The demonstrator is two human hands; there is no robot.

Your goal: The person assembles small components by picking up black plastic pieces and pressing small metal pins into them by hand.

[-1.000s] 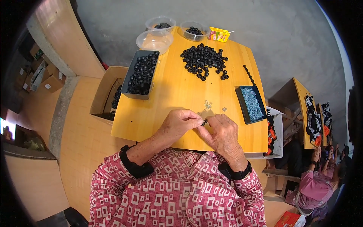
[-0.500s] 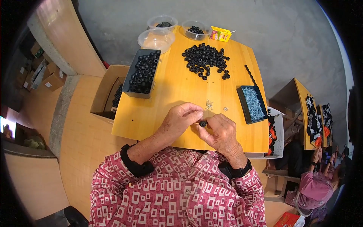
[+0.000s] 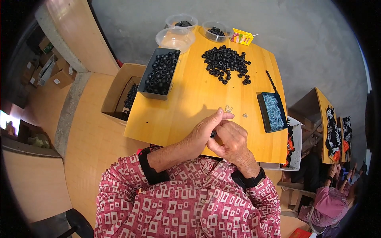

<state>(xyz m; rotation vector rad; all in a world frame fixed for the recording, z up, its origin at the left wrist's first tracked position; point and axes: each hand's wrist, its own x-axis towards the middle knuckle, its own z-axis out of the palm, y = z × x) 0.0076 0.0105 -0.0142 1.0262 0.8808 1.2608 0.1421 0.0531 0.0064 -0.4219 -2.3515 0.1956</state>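
Observation:
Close to the near edge of the table, my two hands meet over a small black ring-shaped part (image 3: 213,134), mostly hidden between them. My right hand (image 3: 233,139) is closed around this part with its fingers curled. My left hand (image 3: 202,132) lies against it from the left, thumb and a finger stretched out; its other fingers are hidden behind the right hand. Just beyond the hands lie a small cluster of tiny pale pieces (image 3: 228,108) and a smaller cluster of pale pieces (image 3: 245,116).
A heap of black ring parts (image 3: 225,62) lies at the far side. On the left stands a dark bin (image 3: 145,94) of black parts; on the right, a black tray (image 3: 263,115) of pale blue pieces. Behind are clear bowls (image 3: 160,39) and a yellow drink carton (image 3: 242,37). Someone sits far right.
My left hand has turned thumb-up and pressed in against the black part, covering most of it. The whole view has shifted slightly, so the table appears further right.

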